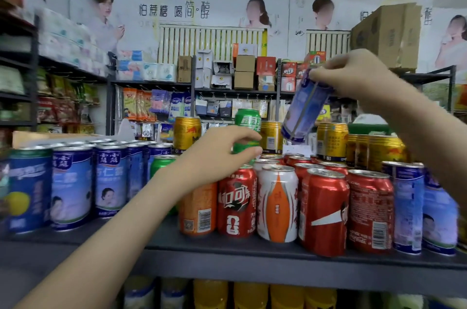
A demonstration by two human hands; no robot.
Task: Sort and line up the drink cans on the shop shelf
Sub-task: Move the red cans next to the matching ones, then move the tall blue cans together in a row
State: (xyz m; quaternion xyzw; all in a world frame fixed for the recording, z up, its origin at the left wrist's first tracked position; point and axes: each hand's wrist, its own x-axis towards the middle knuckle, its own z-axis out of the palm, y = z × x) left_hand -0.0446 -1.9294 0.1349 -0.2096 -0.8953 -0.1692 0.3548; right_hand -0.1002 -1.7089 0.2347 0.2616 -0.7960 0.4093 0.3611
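A: What does the person's left grip (219,157) hold?

B: Its fingers and thumb are curled round a green can (249,124). The can is upright above the red cola cans (324,210) in the middle of the shelf (227,255), and the hand hides its base.

A: And the right grip (353,76)?

B: It grasps a blue can (307,109) by the top end. The can is tilted and lifted clear of the shelf, in front of the gold cans (332,142) at the back.

A: How do the others stand?

B: Rows of blue-and-white cans (73,185) fill the left side. An orange can (198,210) and a white-and-orange can (278,205) stand at the front edge among the red ones. Two further pale blue cans (408,207) stand at the far right. A second green can (163,164) shows just behind the left forearm.
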